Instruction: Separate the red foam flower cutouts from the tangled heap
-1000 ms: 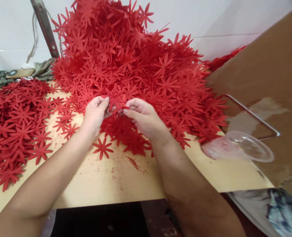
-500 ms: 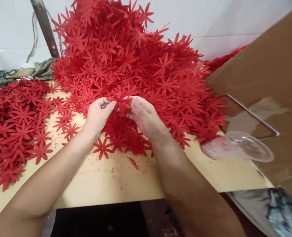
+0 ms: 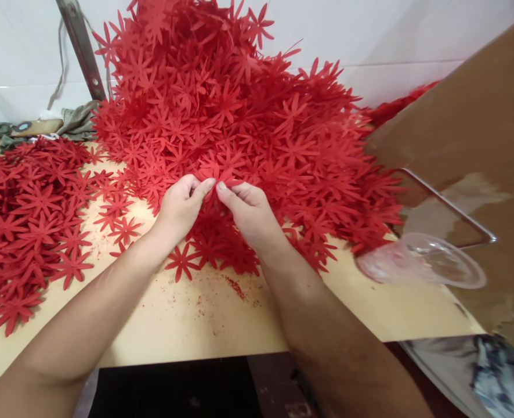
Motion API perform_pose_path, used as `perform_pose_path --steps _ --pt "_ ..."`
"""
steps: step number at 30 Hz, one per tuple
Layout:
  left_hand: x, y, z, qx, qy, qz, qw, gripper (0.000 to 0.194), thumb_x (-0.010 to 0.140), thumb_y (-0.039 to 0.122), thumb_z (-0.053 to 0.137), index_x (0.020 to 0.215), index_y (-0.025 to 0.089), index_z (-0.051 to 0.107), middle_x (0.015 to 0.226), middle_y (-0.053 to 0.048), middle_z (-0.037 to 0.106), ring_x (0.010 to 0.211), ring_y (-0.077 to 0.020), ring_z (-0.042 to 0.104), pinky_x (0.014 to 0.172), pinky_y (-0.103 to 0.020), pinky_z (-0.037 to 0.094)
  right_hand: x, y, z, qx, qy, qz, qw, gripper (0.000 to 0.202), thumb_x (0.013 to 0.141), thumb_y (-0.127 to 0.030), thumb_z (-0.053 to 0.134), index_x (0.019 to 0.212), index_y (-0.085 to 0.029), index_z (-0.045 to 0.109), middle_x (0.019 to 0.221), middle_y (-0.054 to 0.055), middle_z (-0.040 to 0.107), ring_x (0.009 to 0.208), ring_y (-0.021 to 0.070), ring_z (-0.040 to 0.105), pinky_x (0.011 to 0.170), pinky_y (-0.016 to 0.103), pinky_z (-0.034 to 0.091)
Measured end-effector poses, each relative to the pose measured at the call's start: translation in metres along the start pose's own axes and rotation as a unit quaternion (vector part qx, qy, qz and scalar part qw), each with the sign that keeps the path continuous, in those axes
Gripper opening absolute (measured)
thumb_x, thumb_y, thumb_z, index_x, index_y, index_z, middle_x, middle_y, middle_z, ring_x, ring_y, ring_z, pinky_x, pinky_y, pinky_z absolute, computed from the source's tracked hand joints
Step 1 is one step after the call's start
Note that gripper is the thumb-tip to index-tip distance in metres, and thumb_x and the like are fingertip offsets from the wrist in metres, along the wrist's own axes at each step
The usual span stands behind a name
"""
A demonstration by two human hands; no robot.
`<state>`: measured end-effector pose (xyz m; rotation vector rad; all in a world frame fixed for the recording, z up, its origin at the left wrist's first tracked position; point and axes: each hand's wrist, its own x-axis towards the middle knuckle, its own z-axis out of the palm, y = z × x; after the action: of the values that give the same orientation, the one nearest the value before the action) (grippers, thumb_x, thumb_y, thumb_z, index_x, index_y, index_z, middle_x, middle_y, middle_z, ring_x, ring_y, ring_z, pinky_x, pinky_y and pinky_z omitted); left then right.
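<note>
Between both hands is a red petalled flower piece [image 3: 216, 173], partly covered by the fingers. My left hand [image 3: 183, 203] pinches its left side between thumb and fingers. From the right, my right hand [image 3: 248, 212] pinches the same piece, its thumb close to the left thumb. Just behind and below the hands, a large pile of red flower pieces [image 3: 196, 110] rises against the wall. One loose red flower [image 3: 182, 262] lies in front of the pile. To the left is a second heap of red flowers [image 3: 26, 215].
A clear plastic tub [image 3: 440, 261] lies tipped at the right of the pale table [image 3: 174, 337], by a brown cardboard sheet [image 3: 470, 139]. At the back left are a metal bracket [image 3: 80, 49] and greenish cloth [image 3: 78, 119]. Red crumbs dot the table.
The right hand has moved left and down, and the left hand slightly right, so the thumbs are closer together at the middle of the flower piece.
</note>
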<state>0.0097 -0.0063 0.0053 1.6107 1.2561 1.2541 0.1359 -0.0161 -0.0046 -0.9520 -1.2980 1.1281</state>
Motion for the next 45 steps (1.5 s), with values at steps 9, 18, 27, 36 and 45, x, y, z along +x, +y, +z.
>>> perform_pose_path --steps 9,18,27,36,45 --pt "-0.002 0.008 -0.001 -0.093 -0.019 -0.055 0.994 0.043 0.073 0.030 0.070 0.053 0.017 0.033 0.049 0.008 0.031 0.048 -0.0039 0.026 0.049 -0.022 0.022 0.003 -0.004 -0.006 0.069 -0.024 0.047 0.996 0.048 0.050 -0.060 0.077 0.068 -0.021 0.054 0.062 -0.006 0.047 0.055 0.0055 0.039 0.050 0.020 0.036" --pt "-0.001 0.003 0.002 -0.162 -0.089 -0.033 0.982 0.045 0.062 0.041 0.077 0.056 0.016 0.040 0.050 0.009 0.037 0.047 -0.0028 0.029 0.048 -0.020 0.023 0.009 0.005 -0.011 0.057 0.060 -0.004 0.997 0.035 0.057 -0.047 0.077 0.067 -0.021 0.057 0.066 -0.004 0.054 0.059 0.0069 0.046 0.058 0.022 0.042" --pt "-0.002 -0.002 0.005 -0.054 -0.053 -0.005 0.997 0.044 0.066 0.043 0.073 0.054 0.017 0.039 0.049 0.008 0.036 0.048 -0.0042 0.030 0.049 -0.022 0.025 0.014 0.009 -0.015 0.014 0.141 -0.036 0.989 0.031 0.061 -0.045 0.076 0.073 -0.021 0.061 0.072 -0.001 0.061 0.067 0.0091 0.054 0.070 0.026 0.049" --pt "-0.001 0.003 -0.001 -0.132 -0.035 -0.048 0.989 0.038 0.067 0.029 0.074 0.056 0.017 0.039 0.048 0.010 0.034 0.046 -0.0026 0.028 0.048 -0.020 0.024 0.024 0.013 -0.046 0.075 0.251 -0.033 0.965 0.012 0.069 -0.026 0.070 0.073 -0.022 0.060 0.072 -0.004 0.059 0.062 0.0067 0.053 0.067 0.025 0.049" --pt "0.001 0.004 0.000 -0.163 -0.025 -0.081 0.983 0.016 0.072 0.005 0.060 0.070 0.016 0.049 0.059 0.008 0.050 0.054 -0.0033 0.046 0.057 -0.017 0.037 0.016 0.011 -0.030 0.014 0.115 -0.036 0.993 0.015 0.073 -0.036 0.066 0.079 -0.023 0.060 0.074 -0.002 0.060 0.064 0.0093 0.054 0.066 0.026 0.047"
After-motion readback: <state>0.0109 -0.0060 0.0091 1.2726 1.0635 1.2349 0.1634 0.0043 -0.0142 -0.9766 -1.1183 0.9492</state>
